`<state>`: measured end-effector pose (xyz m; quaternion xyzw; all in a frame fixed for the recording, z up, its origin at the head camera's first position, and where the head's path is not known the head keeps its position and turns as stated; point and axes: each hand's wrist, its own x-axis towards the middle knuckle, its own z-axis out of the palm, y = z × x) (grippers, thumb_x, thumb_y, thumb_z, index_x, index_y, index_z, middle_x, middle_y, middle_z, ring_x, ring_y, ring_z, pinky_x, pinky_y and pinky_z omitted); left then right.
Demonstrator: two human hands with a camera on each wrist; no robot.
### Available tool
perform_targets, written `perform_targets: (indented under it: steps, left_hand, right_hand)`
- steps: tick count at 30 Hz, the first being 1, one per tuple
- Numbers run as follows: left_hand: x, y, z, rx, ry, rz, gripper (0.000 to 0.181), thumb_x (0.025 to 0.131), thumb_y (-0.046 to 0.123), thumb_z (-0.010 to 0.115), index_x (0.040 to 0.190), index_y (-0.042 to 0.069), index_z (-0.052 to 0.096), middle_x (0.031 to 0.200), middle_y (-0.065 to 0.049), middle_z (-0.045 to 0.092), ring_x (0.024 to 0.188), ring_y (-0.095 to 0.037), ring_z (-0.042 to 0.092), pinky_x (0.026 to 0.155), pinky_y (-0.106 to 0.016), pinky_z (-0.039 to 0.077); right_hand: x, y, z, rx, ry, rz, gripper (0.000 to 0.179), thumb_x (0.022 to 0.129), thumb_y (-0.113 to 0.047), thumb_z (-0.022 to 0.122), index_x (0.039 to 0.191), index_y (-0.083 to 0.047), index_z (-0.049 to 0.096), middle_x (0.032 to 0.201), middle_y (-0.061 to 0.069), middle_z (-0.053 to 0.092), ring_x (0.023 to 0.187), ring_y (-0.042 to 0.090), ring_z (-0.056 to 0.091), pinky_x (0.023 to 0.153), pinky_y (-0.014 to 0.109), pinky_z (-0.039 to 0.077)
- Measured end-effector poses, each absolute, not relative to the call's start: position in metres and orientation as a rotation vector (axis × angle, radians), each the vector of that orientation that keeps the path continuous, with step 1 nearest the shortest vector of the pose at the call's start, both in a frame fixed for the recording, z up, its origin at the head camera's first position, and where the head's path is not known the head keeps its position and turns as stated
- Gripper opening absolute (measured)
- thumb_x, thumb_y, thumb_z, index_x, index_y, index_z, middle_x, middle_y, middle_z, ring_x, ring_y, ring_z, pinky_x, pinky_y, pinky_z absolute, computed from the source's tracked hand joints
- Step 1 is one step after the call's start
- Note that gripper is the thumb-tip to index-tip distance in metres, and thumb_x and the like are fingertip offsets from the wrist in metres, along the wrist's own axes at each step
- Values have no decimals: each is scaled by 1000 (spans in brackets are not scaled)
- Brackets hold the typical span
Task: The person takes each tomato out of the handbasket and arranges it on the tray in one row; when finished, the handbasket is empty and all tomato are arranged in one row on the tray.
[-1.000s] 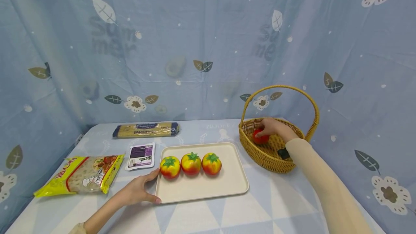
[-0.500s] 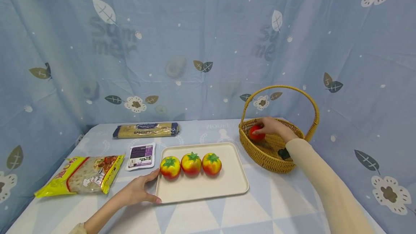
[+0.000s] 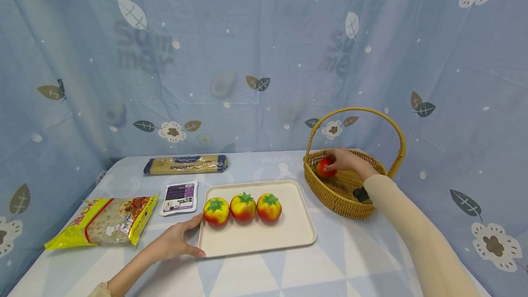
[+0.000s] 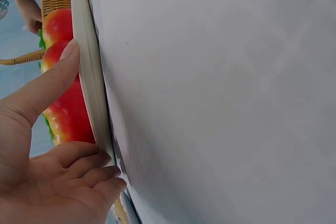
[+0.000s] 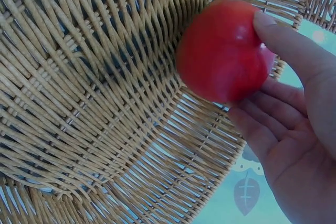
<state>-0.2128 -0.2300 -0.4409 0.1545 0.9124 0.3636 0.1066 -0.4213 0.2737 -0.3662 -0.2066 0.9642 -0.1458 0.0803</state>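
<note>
Inside the wicker basket, at its left end, my right hand grips a red tomato. Thumb on one side and fingers on the other hold the tomato against the woven wall in the right wrist view. My left hand rests at the left edge of the beige tray, thumb at the front corner. Its fingers are fairly straight along the rim in the left wrist view. Three red-and-yellow tomatoes with green tops, the nearest being the left tomato, stand in a row on the tray.
A yellow food bag lies at the left, beside a white-and-purple packet. Behind them is a spaghetti pack. The basket's tall handle arches over its opening. A patterned curtain closes off the back and sides.
In the basket, the tomato has shifted slightly left and turned in my right hand, so more yellow shows. My left hand and the tray have stayed put.
</note>
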Motion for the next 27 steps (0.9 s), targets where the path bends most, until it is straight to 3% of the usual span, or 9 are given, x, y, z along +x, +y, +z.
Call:
perform_targets:
  steps: [8,27]
  left_hand:
    - [-214,-230,-442,446,2685,1074,108,60,36,90,143,-9,36,148,-27,33,136,-47,28,109,-59,26]
    - [-214,-231,-442,469,2700,1096,108,60,35,90,142,-10,36,147,-28,33,136,-48,27,110,-61,22]
  right_hand:
    - [-420,282,-367,-543,2832,-446,63,84,-23,77,130,12,52,124,27,58,111,38,57,95,48,49]
    - [-410,296,-362,-549,2814,-289,74,76,-24,83,132,12,50,119,25,62,107,37,59,91,48,51]
